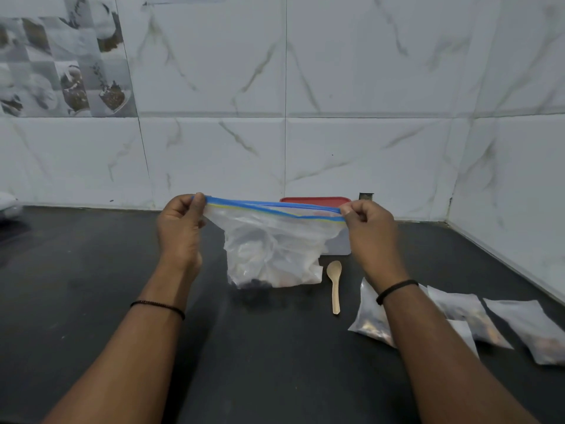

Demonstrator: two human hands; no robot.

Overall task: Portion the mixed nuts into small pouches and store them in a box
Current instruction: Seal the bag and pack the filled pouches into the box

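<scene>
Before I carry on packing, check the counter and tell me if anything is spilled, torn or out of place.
Nothing stands out. Both hands hold the zip bag by its top corners, no nuts lie loose on the counter, the wooden spoon lies flat, and the filled pouches look intact.

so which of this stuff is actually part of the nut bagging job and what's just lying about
Part of the job:
- zip bag of nuts, its blue seal ends pinched by the left hand and right hand
- filled pouches on the counter
- wooden spoon
- red-lidded box behind the bag

Just lying about:
- pale object at the far left edge, too cut off to identify
</scene>
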